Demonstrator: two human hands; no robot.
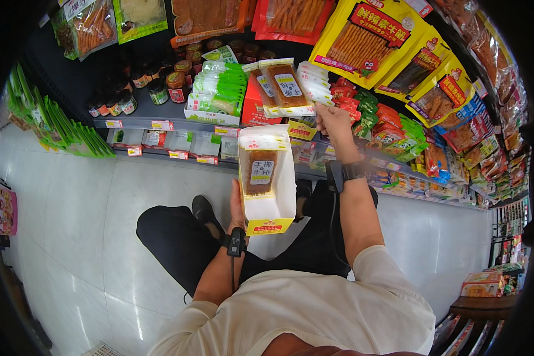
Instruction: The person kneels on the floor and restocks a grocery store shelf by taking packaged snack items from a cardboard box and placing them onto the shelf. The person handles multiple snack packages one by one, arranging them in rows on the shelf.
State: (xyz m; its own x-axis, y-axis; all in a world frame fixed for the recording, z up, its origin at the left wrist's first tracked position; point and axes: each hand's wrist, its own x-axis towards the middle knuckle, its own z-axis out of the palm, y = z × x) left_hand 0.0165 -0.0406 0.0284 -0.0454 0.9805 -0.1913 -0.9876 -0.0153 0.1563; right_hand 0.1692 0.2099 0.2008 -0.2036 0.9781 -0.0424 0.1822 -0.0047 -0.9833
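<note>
My left hand [236, 207] supports an open white and yellow cardboard display box [289, 178] in front of my knees. Inside the box lies a flat, clear-fronted packet of brown snack [261, 171], with the white ends of more packets behind it. Over the shelf, my right hand [333, 122] pinches the lower right corner of a similar snack packet [288, 86]. A second such packet [260, 84] overlaps it on the left, in front of a red carton [257, 104]. My right fingertips are partly hidden.
A dark shelf [178, 120] carries several glass jars [158, 91], a carton of green and white packets [218, 91] and small bright packets [387, 124]. Large yellow snack bags [369, 40] hang above. Green bags [66, 124] hang at the left. Grey tiled floor [84, 213] surrounds my feet.
</note>
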